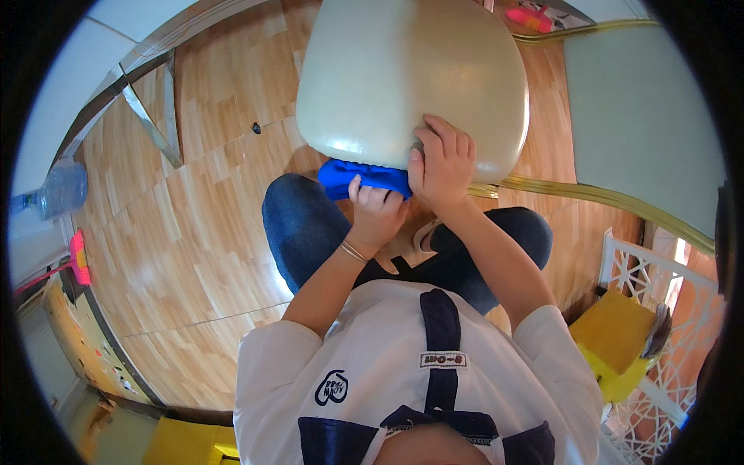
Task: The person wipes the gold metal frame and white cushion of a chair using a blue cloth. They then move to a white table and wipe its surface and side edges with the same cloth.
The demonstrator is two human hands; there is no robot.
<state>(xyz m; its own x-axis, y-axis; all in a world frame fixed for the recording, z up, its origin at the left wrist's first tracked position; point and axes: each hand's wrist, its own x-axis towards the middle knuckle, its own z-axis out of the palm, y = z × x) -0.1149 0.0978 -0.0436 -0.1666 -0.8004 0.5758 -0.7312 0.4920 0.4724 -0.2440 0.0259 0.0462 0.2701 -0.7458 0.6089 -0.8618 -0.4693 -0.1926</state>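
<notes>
A chair with a cream padded seat (407,87) and a gold frame stands before me. My left hand (378,212) grips a folded blue cloth (346,179) against the seat's near edge, its fingers curled over the cloth. My right hand (444,160) rests on the near part of the seat, palm down with fingers bent, its thumb beside the right end of the cloth. The underside of the seat is hidden. My knees are spread to either side below the seat's edge.
A padded backrest (639,116) with gold trim (610,200) extends at right. A yellow stool (613,331) stands by a white lattice panel (686,290). At left are a plastic water bottle (64,190), a pink broom (80,258) and a metal leg (151,122). A small dark object (256,128) lies on the floor.
</notes>
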